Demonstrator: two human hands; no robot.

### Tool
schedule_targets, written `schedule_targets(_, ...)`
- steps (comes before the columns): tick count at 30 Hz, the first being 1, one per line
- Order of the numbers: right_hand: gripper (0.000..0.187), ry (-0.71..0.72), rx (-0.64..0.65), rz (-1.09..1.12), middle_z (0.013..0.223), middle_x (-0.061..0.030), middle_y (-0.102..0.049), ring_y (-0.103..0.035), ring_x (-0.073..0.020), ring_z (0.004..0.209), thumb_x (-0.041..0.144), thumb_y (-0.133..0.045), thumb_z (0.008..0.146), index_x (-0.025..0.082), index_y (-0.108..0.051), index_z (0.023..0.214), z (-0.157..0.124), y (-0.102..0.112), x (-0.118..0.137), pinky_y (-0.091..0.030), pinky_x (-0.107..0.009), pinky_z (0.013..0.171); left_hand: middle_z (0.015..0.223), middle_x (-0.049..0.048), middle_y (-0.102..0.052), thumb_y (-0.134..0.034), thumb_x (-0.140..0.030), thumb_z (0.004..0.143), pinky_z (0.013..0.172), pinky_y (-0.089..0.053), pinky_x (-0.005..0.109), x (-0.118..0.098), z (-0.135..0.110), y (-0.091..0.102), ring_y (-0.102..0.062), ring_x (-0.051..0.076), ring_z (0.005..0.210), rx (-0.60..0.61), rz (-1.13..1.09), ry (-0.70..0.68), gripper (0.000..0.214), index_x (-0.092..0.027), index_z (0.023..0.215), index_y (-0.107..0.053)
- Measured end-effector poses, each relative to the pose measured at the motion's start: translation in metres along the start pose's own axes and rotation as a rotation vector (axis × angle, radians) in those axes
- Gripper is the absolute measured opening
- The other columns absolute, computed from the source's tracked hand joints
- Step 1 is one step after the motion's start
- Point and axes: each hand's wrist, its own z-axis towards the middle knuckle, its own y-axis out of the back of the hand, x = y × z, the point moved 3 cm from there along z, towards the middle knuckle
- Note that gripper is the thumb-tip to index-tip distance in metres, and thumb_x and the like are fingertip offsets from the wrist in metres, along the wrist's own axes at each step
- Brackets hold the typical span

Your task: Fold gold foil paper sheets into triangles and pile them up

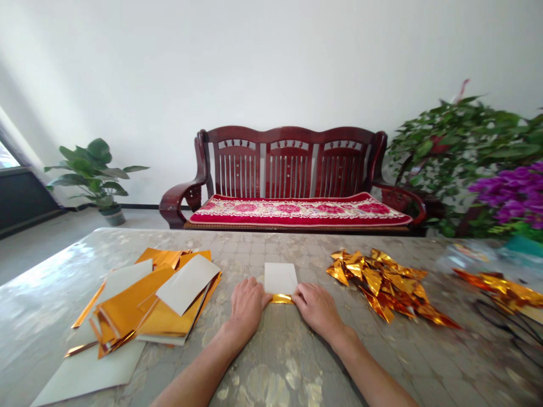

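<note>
Flat on the table in front of me lies a sheet of gold foil paper (pixel 280 277), white side up. Its near edge is turned over into a narrow shiny gold strip. My left hand (pixel 247 305) is closed at the left end of that strip, thumb and curled fingers on the edge. At the right end, my right hand (pixel 316 308) grips the same fold with its fingers bent together. The fingertips partly cover both corners. To the left is a loose stack of gold and white paper sheets (pixel 127 299). A heap of folded gold foil pieces (pixel 382 282) lies right of my hands.
The table (pixel 271 373) has a patterned cover. At its right side lie more gold foil (pixel 504 288), a dark cable (pixel 496 316) and clear plastic (pixel 466 257). Beyond the table are a wooden bench (pixel 288 175) with a red cushion, and potted plants on both sides.
</note>
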Motion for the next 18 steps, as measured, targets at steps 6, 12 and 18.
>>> schedule_targets(6, 0.019, -0.023, 0.034, -0.012, 0.089, -0.0019, -0.069, -0.060, -0.0181, 0.086, 0.029, -0.050, 0.095, 0.022, -0.063, 0.083, 0.0005, 0.0013, 0.0009, -0.031, -0.027, 0.071, 0.096, 0.0098, -0.066, -0.050, -0.039, 0.095, 0.080, -0.041, 0.035, -0.0022, -0.0005, 0.0033, -0.060, 0.025, 0.097, 0.043, 0.022, 0.018, 0.031, -0.016, 0.087, -0.070)
schedule_targets(12, 0.018, -0.018, 0.012, -0.028, 0.088, -0.0016, -0.070, -0.060, -0.0183, 0.085, 0.028, -0.050, 0.095, 0.022, -0.062, 0.083, 0.0001, -0.0013, 0.0009, -0.031, -0.027, 0.072, 0.094, 0.0088, -0.066, -0.051, -0.037, 0.095, 0.079, -0.040, 0.036, -0.0012, -0.0006, 0.0009, -0.060, 0.025, 0.095, 0.000, 0.032, -0.006, 0.029, -0.017, 0.086, -0.070)
schedule_targets(18, 0.016, -0.007, -0.007, -0.056, 0.087, -0.0016, -0.069, -0.060, -0.0189, 0.085, 0.028, -0.052, 0.095, 0.022, -0.061, 0.084, -0.0001, -0.0030, 0.0019, -0.032, -0.028, 0.073, 0.094, 0.0073, -0.064, -0.054, -0.037, 0.095, 0.078, -0.040, 0.036, -0.0016, -0.0037, -0.0002, -0.059, 0.025, 0.094, -0.047, 0.051, -0.022, 0.025, -0.018, 0.089, -0.067)
